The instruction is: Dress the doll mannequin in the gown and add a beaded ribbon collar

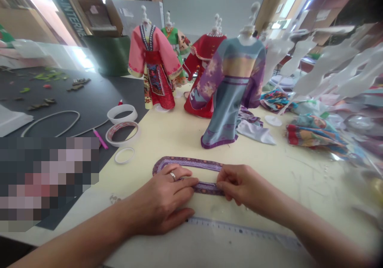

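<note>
A purple patterned collar trim (200, 163), edged with tiny white beads, lies in a long U on the cream table surface (167, 128). My left hand (164, 198) rests over the trim's curved left part, fingers stretched out and a ring on one of them. At the right ends of the trim, my right hand (239, 181) has its thumb and fingers pinched together on the band; its fingers hide the tips. A clear ruler (239, 231) lies just below both hands.
Small dressed mannequins stand behind, among them one in a blue-purple gown (230, 92) and one in a pink robe (152, 60). Tape rolls (122, 134) and a pink pen (100, 139) lie left. Fabric pieces (317, 136) and white mannequin forms (329, 66) crowd the right.
</note>
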Available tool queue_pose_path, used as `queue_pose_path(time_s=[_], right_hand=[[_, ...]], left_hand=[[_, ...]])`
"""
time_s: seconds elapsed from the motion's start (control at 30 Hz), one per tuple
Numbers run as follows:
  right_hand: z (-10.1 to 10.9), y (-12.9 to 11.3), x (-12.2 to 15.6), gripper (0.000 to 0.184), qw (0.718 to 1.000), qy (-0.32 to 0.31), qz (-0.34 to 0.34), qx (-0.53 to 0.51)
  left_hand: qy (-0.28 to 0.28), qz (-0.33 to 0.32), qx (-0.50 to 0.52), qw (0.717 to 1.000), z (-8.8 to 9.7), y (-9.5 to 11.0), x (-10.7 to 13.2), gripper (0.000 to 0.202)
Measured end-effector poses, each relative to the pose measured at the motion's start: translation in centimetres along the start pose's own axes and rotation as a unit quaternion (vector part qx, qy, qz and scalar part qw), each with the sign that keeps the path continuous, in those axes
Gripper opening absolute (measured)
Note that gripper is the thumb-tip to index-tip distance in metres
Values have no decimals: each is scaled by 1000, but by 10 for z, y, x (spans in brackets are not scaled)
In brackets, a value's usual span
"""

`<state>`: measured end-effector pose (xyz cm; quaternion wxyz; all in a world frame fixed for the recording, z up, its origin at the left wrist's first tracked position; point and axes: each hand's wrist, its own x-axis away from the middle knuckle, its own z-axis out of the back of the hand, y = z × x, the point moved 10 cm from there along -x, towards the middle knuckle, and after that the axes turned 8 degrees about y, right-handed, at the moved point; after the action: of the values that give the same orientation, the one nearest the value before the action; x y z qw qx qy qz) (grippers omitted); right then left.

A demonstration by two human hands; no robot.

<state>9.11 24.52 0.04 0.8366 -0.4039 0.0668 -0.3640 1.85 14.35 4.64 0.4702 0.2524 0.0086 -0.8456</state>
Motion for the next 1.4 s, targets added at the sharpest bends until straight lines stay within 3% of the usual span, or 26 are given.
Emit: queue_pose_path(time_s=[0.57,1.4], right_hand=[[4,-3,-1,11,998,22,15,55],[10,-4,-1,10,994,34,8,108]], left_hand=[[18,-2,-6,1000,4,1,-1,18],[3,4,3,1000,-1,-1,0,17]])
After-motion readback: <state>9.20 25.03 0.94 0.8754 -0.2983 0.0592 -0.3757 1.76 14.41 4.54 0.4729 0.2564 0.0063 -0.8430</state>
